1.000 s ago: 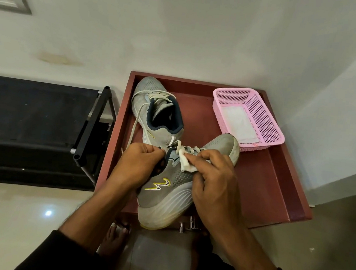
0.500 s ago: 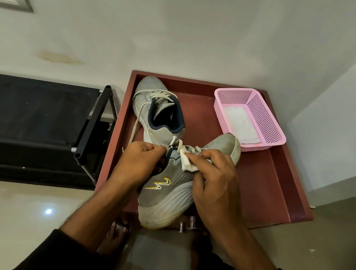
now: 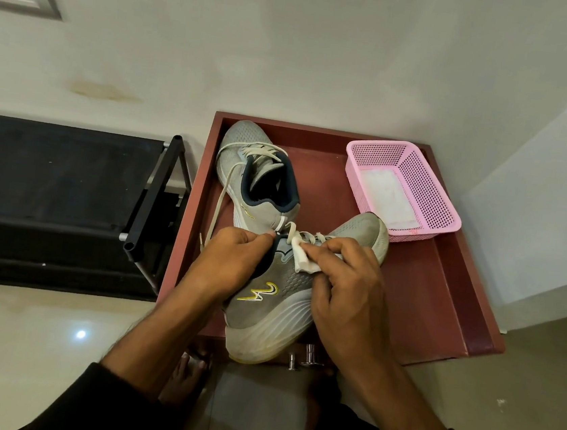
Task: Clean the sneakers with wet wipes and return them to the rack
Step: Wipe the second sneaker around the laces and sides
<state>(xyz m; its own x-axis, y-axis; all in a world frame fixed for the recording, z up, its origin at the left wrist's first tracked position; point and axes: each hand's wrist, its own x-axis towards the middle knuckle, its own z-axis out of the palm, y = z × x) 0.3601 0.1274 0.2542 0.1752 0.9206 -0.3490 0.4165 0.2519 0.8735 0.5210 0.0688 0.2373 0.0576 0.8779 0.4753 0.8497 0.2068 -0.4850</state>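
A grey sneaker [image 3: 274,312] with a yellow logo lies tilted on its side at the front of a red-brown table [image 3: 441,303], heel toward me. My left hand [image 3: 234,262] grips its dark collar. My right hand [image 3: 344,285] presses a crumpled white wet wipe [image 3: 299,261] against the upper near the laces. The second grey sneaker [image 3: 255,172] stands upright behind it, its loose lace trailing down the left side. The black shoe rack [image 3: 59,189] is to the left of the table.
A pink perforated basket [image 3: 429,196] holding flat white wipes sits at the table's back right. White walls close in behind and to the right. Metal knobs [image 3: 305,355] stick out below the table's front edge. My bare feet stand on the glossy floor.
My right hand has shifted the wipe slightly along the sneaker's upper near the laces. My left hand keeps its hold on the collar.
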